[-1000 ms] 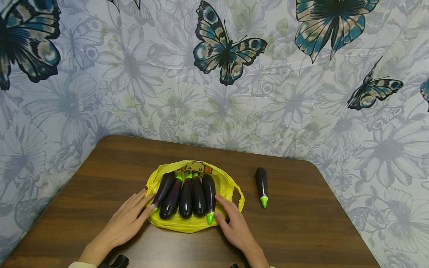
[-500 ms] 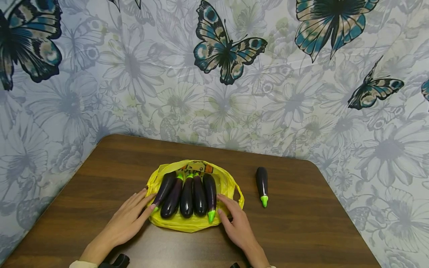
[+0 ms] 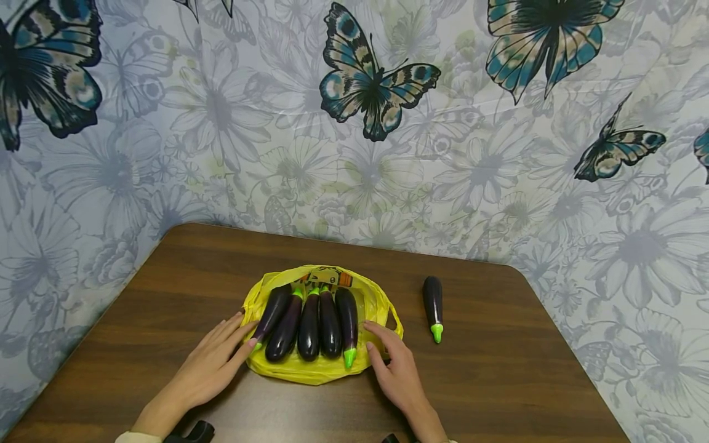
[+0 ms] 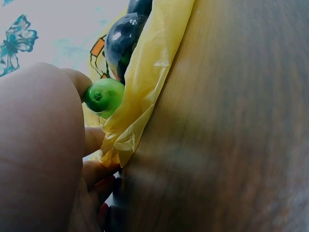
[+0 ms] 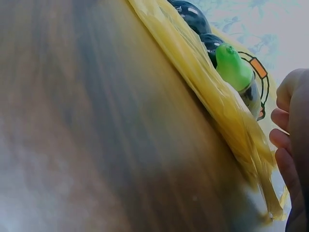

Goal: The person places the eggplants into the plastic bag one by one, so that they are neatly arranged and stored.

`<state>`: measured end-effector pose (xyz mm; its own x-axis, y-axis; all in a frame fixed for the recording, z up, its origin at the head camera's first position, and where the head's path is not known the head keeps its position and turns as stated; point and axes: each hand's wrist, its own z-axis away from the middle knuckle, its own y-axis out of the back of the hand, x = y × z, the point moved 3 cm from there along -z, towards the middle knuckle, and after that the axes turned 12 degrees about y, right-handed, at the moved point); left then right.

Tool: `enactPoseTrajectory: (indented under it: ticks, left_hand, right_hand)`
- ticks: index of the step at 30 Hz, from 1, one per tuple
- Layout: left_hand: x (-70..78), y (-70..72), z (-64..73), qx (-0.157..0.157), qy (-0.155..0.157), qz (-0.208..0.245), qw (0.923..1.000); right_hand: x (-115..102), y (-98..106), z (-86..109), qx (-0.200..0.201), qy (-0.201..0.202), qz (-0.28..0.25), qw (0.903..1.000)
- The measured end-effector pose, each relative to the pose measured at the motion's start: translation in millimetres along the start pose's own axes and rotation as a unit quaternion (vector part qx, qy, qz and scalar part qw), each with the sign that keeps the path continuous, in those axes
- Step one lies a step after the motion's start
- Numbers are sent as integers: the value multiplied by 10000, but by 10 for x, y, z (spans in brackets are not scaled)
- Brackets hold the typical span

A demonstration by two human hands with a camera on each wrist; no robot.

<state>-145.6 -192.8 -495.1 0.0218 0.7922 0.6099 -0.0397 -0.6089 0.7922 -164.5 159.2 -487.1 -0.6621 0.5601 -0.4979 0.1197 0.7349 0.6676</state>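
Observation:
Several dark purple eggplants (image 3: 308,329) with green caps lie side by side inside an open yellow plastic bag (image 3: 316,374) in the head view. At the bag's left side, my left hand (image 3: 207,363) has its fingers extended over the rim. Its thumb touches the green cap (image 4: 106,95) of the leftmost eggplant, as the left wrist view shows; other fingers lie against the bag. My right hand (image 3: 397,372) hovers by the right side of the bag, fingers loosely bent, apart from the rightmost eggplant (image 3: 346,323). It holds nothing.
A single eggplant (image 3: 433,307) lies on the brown wooden table (image 3: 498,369), right of the bag, its green cap toward me. Behind the table hangs a butterfly-patterned backdrop (image 3: 376,184). A bag handle loop (image 3: 396,317) sticks out at the bag's right.
My right hand has drawn slightly rightward, away from the rightmost eggplant. My left hand and the eggplants stay nearly where they were.

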Motion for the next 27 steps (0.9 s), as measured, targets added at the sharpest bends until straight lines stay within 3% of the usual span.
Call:
enactPoseTrajectory:
  ticks: [15,27]
  left_hand:
    - [-1,-3,-7,-105,91,60,9999]
    - [-7,-17,-6,-122,133,103,9998]
  right_hand:
    - [71,94,41,653,101,79,9978]
    - [159,182,51,992,-195,209,9947]
